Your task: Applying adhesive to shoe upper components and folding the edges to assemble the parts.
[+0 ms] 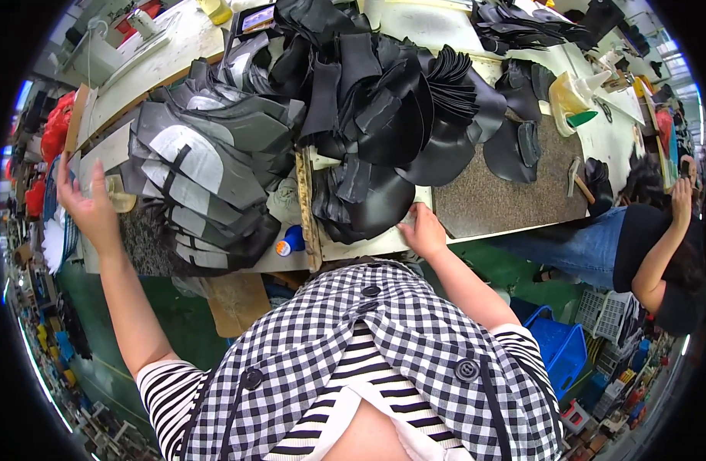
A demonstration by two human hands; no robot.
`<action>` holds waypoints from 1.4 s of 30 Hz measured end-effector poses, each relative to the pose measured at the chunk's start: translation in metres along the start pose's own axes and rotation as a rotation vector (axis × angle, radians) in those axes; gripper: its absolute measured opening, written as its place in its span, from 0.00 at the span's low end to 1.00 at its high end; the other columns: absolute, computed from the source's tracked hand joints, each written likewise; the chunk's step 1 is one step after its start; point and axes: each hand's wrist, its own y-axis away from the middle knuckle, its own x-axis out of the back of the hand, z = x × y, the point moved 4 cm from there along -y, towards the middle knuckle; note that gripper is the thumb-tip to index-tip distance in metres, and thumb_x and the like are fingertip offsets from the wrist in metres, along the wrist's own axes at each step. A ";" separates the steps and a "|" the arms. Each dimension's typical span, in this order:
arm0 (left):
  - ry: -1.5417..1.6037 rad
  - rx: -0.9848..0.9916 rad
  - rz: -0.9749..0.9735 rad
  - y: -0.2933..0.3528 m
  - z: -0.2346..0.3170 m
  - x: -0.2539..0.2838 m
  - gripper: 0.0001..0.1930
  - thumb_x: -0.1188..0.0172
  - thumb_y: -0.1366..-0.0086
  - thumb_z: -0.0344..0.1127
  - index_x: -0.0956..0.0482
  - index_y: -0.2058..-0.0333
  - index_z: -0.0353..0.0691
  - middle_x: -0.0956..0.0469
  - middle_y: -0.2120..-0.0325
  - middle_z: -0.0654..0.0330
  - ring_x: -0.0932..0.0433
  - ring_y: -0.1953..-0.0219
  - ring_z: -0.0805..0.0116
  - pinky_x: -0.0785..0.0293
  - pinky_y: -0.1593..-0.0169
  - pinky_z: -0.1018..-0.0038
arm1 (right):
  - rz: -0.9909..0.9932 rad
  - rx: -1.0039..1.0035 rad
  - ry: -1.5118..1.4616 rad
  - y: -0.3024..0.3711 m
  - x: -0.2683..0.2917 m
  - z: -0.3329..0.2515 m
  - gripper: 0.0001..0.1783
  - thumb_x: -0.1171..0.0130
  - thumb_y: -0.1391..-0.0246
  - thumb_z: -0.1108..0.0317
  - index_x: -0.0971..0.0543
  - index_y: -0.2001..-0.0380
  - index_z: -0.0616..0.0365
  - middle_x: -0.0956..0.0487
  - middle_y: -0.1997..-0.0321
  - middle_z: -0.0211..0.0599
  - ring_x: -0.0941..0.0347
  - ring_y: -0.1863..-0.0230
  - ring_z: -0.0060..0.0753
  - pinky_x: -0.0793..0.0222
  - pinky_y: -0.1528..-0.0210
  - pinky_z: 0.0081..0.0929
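Note:
My left hand (95, 209) is raised at the table's left end with its fingers spread. It appears to hold nothing, and its fingertips are close to the upright wooden board (78, 121). Beside it is a yellowish see-through object (121, 195), whose kind I cannot make out. My right hand (425, 232) rests at the table's front edge, thumb and fingers apart, just right of a stack of black leather-like cut pieces (372, 201). To the left, grey cut pieces with silvery patches and dark straps (191, 157) lie overlapping in a large pile.
A blue-and-orange spool-like item (290, 241) sits near the front edge by a wooden divider (307, 207). Rightward are a brown rough mat (506, 196), a hammer (579, 183) and a yellowish container (572, 104). Another person (637, 246) is close at the right, near a blue crate (556, 349).

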 end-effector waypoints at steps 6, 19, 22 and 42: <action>0.132 -0.347 -0.334 0.094 0.218 -0.056 0.27 0.33 0.44 0.33 0.27 0.45 0.40 0.32 0.42 0.53 0.36 0.38 0.56 0.43 0.35 0.62 | -0.460 -0.062 -0.475 -0.003 0.034 0.013 0.35 0.34 0.49 0.65 0.37 0.40 0.56 0.23 0.55 0.43 0.24 0.56 0.34 0.28 0.51 0.30; -0.002 -0.295 -1.208 0.355 0.301 -0.226 0.33 0.32 0.49 0.40 0.30 0.43 0.46 0.39 0.36 0.59 0.47 0.30 0.58 0.56 0.31 0.49 | -0.252 -0.087 -0.736 0.012 0.150 0.215 0.13 0.41 0.40 0.70 0.24 0.53 0.59 0.19 0.61 0.33 0.23 0.61 0.24 0.26 0.56 0.23; 0.069 -0.281 -1.221 0.343 0.316 -0.226 0.20 0.35 0.45 0.37 0.23 0.52 0.45 0.26 0.49 0.57 0.32 0.39 0.54 0.38 0.38 0.57 | -0.270 -0.169 -0.857 0.007 0.156 0.252 0.12 0.44 0.38 0.69 0.25 0.52 0.60 0.20 0.64 0.34 0.23 0.65 0.24 0.25 0.62 0.23; 0.057 -0.760 -1.089 0.194 0.437 -0.384 0.22 0.31 0.56 0.30 0.27 0.61 0.39 0.31 0.62 0.56 0.30 0.56 0.56 0.28 0.55 0.65 | -0.419 -0.416 -1.086 -0.019 0.166 0.265 0.13 0.51 0.33 0.65 0.27 0.51 0.59 0.19 0.72 0.37 0.23 0.75 0.24 0.27 0.74 0.19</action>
